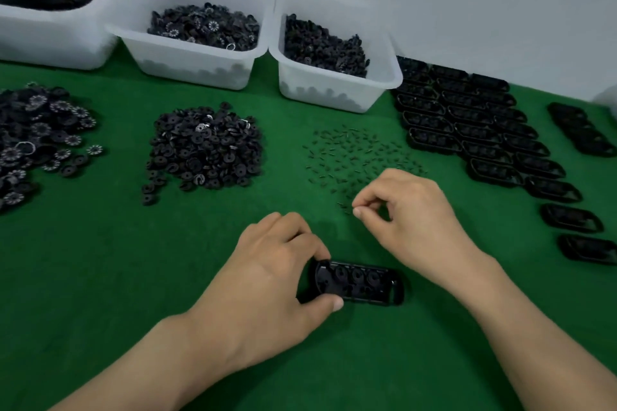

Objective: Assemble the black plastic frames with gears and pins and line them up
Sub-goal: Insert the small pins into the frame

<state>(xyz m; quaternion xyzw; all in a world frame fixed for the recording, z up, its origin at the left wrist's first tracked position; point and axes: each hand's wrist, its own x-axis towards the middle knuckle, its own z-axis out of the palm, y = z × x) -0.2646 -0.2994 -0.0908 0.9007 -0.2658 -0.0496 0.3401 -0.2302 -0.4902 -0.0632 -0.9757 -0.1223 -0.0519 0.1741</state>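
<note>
The left hand (277, 264) grips the left end of a black frame (362, 284), fingers curled over its far edge and thumb pressed on its near edge. The frame lies flat and lengthwise on the green mat (100, 277), close in front of the person, and 3 round gears (357, 274) show in a row inside it.

Just beyond the frame and to its right, the right hand (407, 207) hovers low over the mat. Its thumb and forefinger tips are pinched together, and the other fingers are curled. The fingertips meet at the near edge of a loose scatter of small dark pins (354, 153). Whether a pin sits between them cannot be told.

Left of the pins is a heap of black gears (203, 150). Further left, at the edge of the view, lies a second heap (36, 137) in which some pieces show white toothed faces.

To the right of the pins, black frames stand lined up (467, 123) in slanting rows, touching one another. A further column of them (581, 130) lies at the far right.

Along the back, against a pale wall, stand 3 white bins. The large left bin (66, 40) holds big black parts. The middle bin (197, 63) and the right bin (334, 90) each hold small black parts.
</note>
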